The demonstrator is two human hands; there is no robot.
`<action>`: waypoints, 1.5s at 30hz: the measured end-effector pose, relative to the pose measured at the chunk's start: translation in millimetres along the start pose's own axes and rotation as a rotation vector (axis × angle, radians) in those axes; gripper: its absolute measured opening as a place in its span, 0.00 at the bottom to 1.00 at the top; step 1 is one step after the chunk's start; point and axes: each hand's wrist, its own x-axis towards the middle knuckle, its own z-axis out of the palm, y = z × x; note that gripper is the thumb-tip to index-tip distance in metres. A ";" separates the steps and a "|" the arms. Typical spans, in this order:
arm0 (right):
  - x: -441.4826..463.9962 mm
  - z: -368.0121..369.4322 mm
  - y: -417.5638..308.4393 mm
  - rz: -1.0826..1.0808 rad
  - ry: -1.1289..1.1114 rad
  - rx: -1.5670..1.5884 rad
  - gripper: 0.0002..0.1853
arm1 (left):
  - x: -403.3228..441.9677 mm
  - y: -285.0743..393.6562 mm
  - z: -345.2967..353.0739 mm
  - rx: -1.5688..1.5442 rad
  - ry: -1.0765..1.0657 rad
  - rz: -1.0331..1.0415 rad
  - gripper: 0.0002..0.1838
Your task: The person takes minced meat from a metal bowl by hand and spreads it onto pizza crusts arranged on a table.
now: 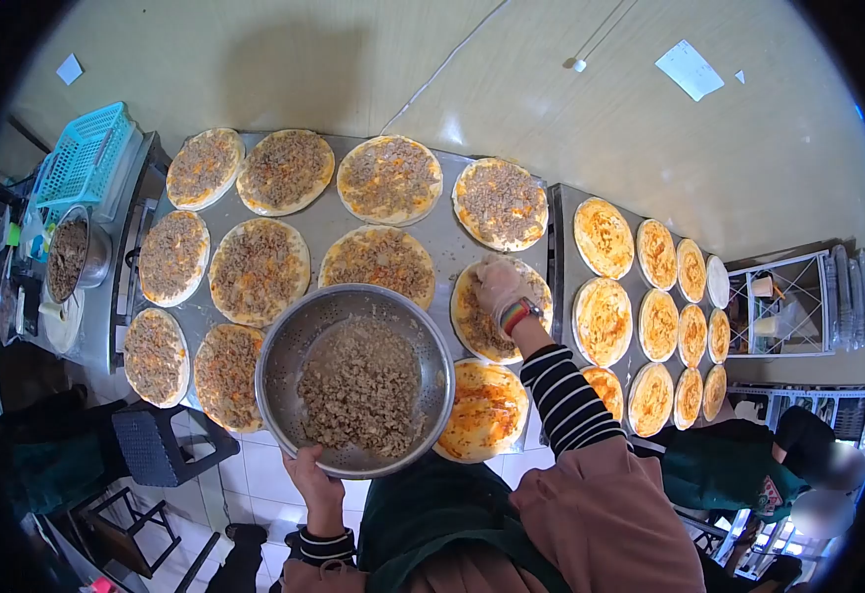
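Note:
My left hand [315,482] grips the near rim of a metal colander [436,331], its thumb lying over the edge. Inside lies a heap of crumbly cooked ground meat [358,390]. My right hand [500,287], in a clear glove with a colourful band at the wrist, is over a flatbread round [487,326] partly covered with meat. Its fingers look curled, and what they hold is hidden. Just nearer to me, another dough round [484,407] bears only orange-red sauce. Several meat-topped rounds [390,180] lie left and beyond, one partly behind the colander.
On the right-hand table are several sauced rounds [604,321] and a plain pale one [717,282]. At far left stand a pot of dark meat [69,259] and a turquoise basket [85,158]. A dark stool [171,450] stands below. Another person [724,465] is at right.

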 end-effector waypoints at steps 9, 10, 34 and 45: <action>-48.5 15.3 -24.3 0.005 -0.131 0.050 0.11 | -9.1 -1.1 6.3 -0.011 0.015 0.035 0.24; -52.1 18.7 -25.8 0.115 -0.141 0.220 0.11 | -10.9 -0.8 7.7 -0.017 -0.001 0.037 0.23; -120.1 5.9 40.4 -0.158 -0.151 0.187 0.08 | -42.5 -21.8 16.1 -0.035 0.047 0.094 0.21; -44.6 16.3 34.9 -0.116 -0.032 0.112 0.10 | -57.3 -33.7 30.9 -0.038 0.059 0.106 0.22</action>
